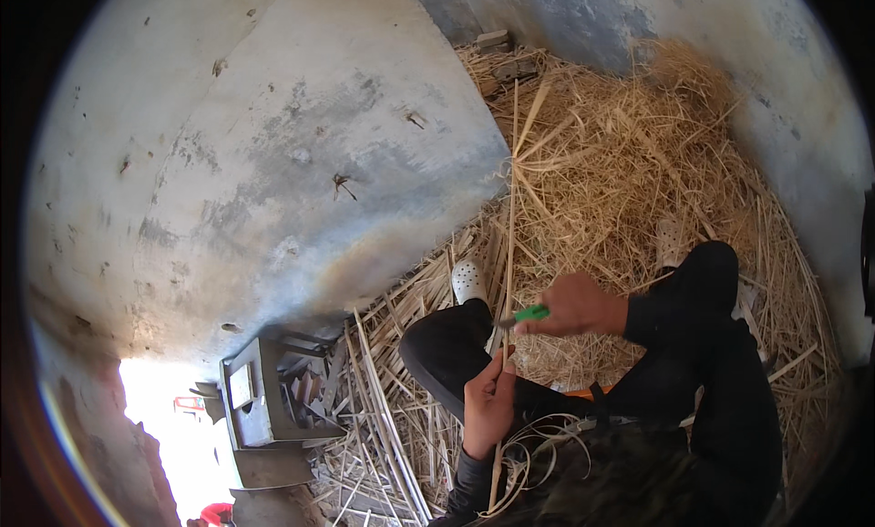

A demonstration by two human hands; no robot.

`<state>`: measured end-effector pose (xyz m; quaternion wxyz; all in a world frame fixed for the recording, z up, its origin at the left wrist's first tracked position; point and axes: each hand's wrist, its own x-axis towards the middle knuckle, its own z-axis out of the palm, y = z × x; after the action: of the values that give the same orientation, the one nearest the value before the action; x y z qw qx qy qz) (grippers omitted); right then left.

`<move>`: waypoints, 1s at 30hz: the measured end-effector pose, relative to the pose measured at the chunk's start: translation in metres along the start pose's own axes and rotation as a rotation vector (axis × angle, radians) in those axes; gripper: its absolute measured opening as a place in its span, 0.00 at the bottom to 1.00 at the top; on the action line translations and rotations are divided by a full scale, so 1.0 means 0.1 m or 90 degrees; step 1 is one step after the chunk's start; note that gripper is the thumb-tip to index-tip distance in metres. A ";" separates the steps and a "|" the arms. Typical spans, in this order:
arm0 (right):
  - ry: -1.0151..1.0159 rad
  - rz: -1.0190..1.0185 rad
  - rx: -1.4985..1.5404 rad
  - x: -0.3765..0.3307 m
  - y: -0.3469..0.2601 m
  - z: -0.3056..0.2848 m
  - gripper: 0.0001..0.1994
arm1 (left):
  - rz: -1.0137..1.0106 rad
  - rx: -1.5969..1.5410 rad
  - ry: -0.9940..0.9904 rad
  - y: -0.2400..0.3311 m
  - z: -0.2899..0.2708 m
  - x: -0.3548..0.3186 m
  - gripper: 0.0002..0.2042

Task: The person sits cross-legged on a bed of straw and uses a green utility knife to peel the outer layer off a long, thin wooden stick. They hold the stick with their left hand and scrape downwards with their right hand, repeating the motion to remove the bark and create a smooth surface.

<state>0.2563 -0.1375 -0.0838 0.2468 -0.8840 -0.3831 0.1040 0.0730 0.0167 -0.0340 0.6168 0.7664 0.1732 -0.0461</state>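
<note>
My left hand is closed around a long, thin strip that looks like bamboo, fingers pinched near its lower part. The strip runs up past my knees to a spot where several flat strips fan out over the straw. My right hand grips the green handle of a knife, a little above the left hand. Its short blade lies against the strip or very near it; I cannot tell whether it cuts in. Thin curled shavings hang over my lap, below and right of the left hand.
A heap of straw-like shavings covers the floor ahead, by plastered walls. Long loose strips lie to my left, beside a box-like cabinet holding wood pieces. My white perforated shoe rests among them. Bright light enters at lower left.
</note>
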 end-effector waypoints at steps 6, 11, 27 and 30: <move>0.070 0.110 0.025 0.18 0.29 -0.14 0.42 | -0.011 -0.194 -0.048 -0.13 0.02 -0.01 0.19; 0.127 -0.083 -0.068 0.02 0.12 0.08 0.41 | -0.049 -0.335 -0.071 -0.13 0.00 0.05 0.19; 0.096 0.029 -0.005 0.14 0.11 -0.05 0.41 | -0.008 -0.232 -0.037 0.03 0.04 0.00 0.19; 0.206 -0.145 0.000 -0.04 0.02 0.13 0.42 | -0.015 -0.262 -0.051 -0.01 0.01 -0.01 0.19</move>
<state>0.2502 -0.1367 -0.0956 0.3155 -0.8401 -0.4360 -0.0680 0.0716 0.0160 -0.0351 0.7660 0.6200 0.1629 -0.0476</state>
